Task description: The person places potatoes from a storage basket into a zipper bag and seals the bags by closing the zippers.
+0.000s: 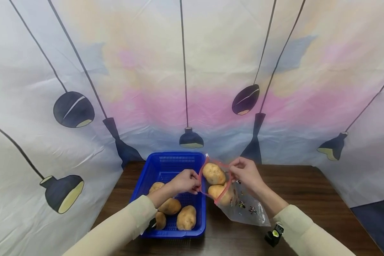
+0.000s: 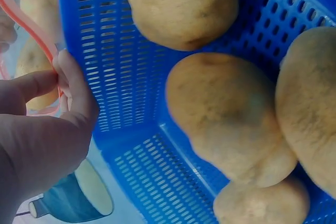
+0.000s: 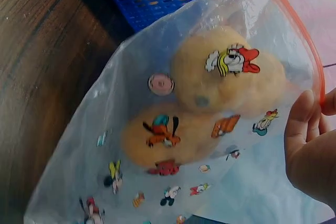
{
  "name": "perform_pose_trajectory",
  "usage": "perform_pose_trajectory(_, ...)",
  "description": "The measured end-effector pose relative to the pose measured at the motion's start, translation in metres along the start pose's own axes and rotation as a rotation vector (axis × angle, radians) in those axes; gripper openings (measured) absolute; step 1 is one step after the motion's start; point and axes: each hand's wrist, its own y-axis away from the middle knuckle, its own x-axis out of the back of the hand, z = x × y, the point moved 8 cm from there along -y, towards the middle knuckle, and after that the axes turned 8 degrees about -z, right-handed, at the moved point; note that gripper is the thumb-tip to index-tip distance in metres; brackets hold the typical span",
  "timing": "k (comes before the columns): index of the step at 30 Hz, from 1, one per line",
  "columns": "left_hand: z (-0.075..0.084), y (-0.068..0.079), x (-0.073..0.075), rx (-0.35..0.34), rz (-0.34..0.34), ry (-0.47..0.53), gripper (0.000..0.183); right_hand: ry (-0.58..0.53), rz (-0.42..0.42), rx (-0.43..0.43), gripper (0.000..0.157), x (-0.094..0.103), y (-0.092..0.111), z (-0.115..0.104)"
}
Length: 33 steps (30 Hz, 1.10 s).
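Note:
A clear zip bag (image 1: 254, 211) with cartoon prints and a red zip edge hangs with its mouth spread apart. My left hand (image 1: 185, 181) pinches the left side of that edge between thumb and fingers, beside the basket wall. On the opposite side, my right hand (image 1: 248, 173) pinches the edge the same way. Potatoes (image 1: 213, 173) are inside the bag; in the right wrist view they show through the printed plastic (image 3: 157, 203). To the left is a blue perforated basket (image 1: 204, 213) holding several more potatoes (image 1: 186, 217), partly covered by my left forearm in the head view.
Both basket and bag are at a dark wooden table (image 1: 294, 192). A cloth backdrop (image 1: 217, 53) printed with hanging lamps rises right behind the table's far edge. A small black device (image 1: 273, 236) sits at my right wrist.

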Motion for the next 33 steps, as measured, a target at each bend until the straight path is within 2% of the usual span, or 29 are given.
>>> perform_pose_trajectory(7, 0.028, 0.002, 0.014, -0.085, 0.03, -0.021, 0.016, -0.015, 0.023, 0.018, 0.013, 0.022, -0.001, -0.013)
perform_pose_trajectory(13, 0.063, 0.004, 0.025, -0.163, 0.051, 0.003, 0.02, -0.038, 0.051, 0.016, 0.008, 0.047, -0.001, -0.035)
perform_pose_trajectory(19, 0.094, 0.005, 0.033, -0.222, 0.051, -0.001, 0.022, -0.004, 0.083, 0.007, 0.011, 0.07, 0.004, -0.058)
perform_pose_trajectory(26, 0.102, 0.005, 0.039, -0.233, 0.071, -0.015, 0.02, -0.015, 0.096, 0.008, 0.008, 0.085, 0.01, -0.066)
perform_pose_trajectory(33, 0.103, 0.004, 0.035, -0.224, 0.043, -0.029, 0.019, -0.017, 0.098, 0.007, 0.008, 0.089, 0.012, -0.065)
